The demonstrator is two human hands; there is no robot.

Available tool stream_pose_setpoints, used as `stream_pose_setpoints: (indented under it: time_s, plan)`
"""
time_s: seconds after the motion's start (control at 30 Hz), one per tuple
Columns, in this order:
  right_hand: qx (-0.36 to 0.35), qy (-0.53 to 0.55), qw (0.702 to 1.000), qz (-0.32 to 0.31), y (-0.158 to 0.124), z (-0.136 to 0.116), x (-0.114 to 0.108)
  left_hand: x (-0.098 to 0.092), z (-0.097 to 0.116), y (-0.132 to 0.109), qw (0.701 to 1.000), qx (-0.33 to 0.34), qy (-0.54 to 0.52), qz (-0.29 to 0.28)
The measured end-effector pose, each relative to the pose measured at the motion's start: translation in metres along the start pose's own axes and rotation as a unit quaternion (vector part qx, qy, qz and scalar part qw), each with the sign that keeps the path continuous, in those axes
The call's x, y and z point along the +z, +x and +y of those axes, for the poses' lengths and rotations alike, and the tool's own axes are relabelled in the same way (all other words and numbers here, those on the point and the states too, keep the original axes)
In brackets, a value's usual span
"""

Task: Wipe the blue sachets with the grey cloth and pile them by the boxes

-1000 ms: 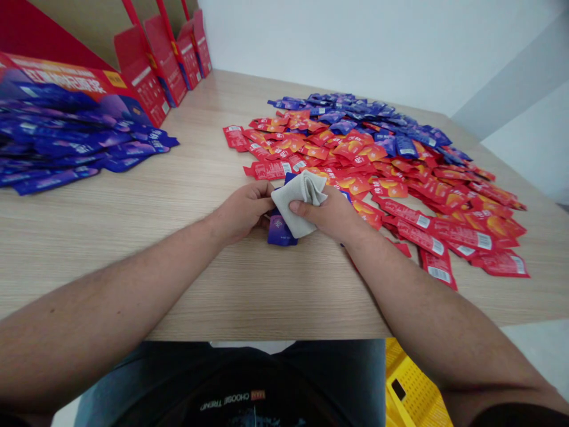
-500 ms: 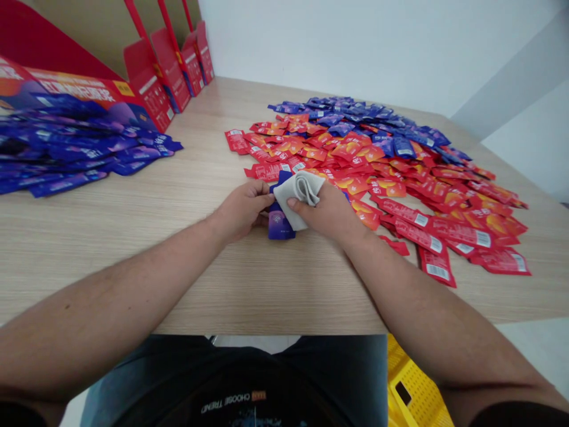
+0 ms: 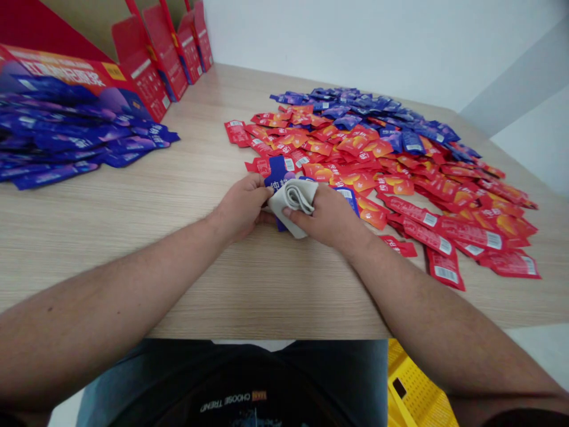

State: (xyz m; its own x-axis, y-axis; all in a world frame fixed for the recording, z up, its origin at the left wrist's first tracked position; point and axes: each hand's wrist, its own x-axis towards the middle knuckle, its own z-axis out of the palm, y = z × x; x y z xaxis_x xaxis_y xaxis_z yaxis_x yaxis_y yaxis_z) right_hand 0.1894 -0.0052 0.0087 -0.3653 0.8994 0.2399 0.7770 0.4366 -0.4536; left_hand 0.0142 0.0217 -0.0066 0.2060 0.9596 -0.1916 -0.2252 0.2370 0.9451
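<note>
Inspection of the counter (image 3: pixel 275 290) finds two hands at work near its front edge, with the forearms coming in from either side. The left hand (image 3: pixel 240 207) is curled and closed, its fingers gripping the left edge of a blue sachet (image 3: pixel 278 172) and touching a folded grey cloth (image 3: pixel 293 204). The right hand (image 3: pixel 326 214) is closed around the cloth from the other side, with the thumb lying across the cloth's lower part. The hands stand just apart, with the cloth between them. The sachet sits in the gap, its upper part with white lettering showing above the cloth and a small lower corner showing beneath it; the middle is hidden. It is held just over the near edge of a wide spread of red sachets (image 3: pixel 355 160), with some red ones touching the right hand. Blue sachets (image 3: pixel 377 112) form the far part of that spread. A separate heap of blue sachets (image 3: pixel 66 142) lies to the left, well apart from the hands, against a printed red and purple box (image 3: pixel 66 74). Red cardboard display boxes (image 3: pixel 153 71) stand in a row behind it along the wall. Below the counter edge, a dark printed T-shirt (image 3: pixel 231 397) shows, and a yellow perforated crate (image 3: pixel 413 391) sits on the floor at lower right
</note>
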Motion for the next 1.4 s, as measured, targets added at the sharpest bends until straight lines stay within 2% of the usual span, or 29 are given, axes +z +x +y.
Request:
stream_pose_setpoints:
  time_s: [0.17,0.3,0.43,0.53,0.67,0.77,0.9,0.97,1.03,1.1,1.23,1.27,1.37,1.4]
  plan:
    - [-0.036,-0.001,0.998,-0.044,-0.001,0.0,0.001,-0.001,-0.003,0.003,0.999,0.036,0.004,0.014]
    - [-0.008,-0.004,1.0,-0.028,-0.001,0.0,0.002,-0.002,-0.006,0.006,0.999,0.033,0.005,0.031]
    - [-0.033,-0.009,0.999,-0.03,-0.002,0.0,0.002,-0.002,-0.004,0.005,0.999,0.044,0.013,0.029]
    - [0.007,0.009,1.0,0.006,-0.001,0.002,0.0,-0.001,0.0,0.002,0.999,0.021,0.005,0.026]
    - [-0.026,0.027,0.999,-0.02,0.0,0.003,-0.001,0.001,0.004,0.0,0.999,0.026,-0.006,0.03]
    - [-0.001,0.046,0.999,0.006,0.0,0.004,-0.003,0.002,0.006,-0.001,1.0,0.012,-0.018,0.023]
    - [-0.025,0.064,0.996,-0.064,0.001,0.007,-0.008,0.002,0.006,-0.001,0.999,0.018,-0.021,0.039]
    - [-0.022,0.065,0.997,-0.028,0.003,0.01,-0.011,0.001,0.005,-0.001,0.999,0.02,-0.023,0.02]
    - [-0.007,0.087,0.995,0.057,0.004,0.015,-0.013,0.0,0.004,-0.002,1.0,0.016,-0.02,-0.014]
    - [-0.002,0.118,0.988,0.102,0.005,0.018,-0.014,-0.001,0.003,-0.003,0.999,0.019,-0.012,-0.038]
    - [-0.017,0.156,0.987,0.019,0.004,0.018,-0.013,-0.001,0.003,-0.005,0.999,0.03,0.001,-0.033]
    - [-0.011,0.154,0.988,0.022,0.004,0.018,-0.013,-0.002,0.004,-0.005,0.999,0.028,0.006,-0.033]
    - [0.035,0.144,0.984,0.101,0.005,0.017,-0.012,-0.003,0.004,-0.006,0.998,0.027,0.023,-0.051]
    - [0.04,0.147,0.982,0.108,0.005,0.017,-0.013,-0.004,0.003,-0.007,0.997,0.037,0.034,-0.057]
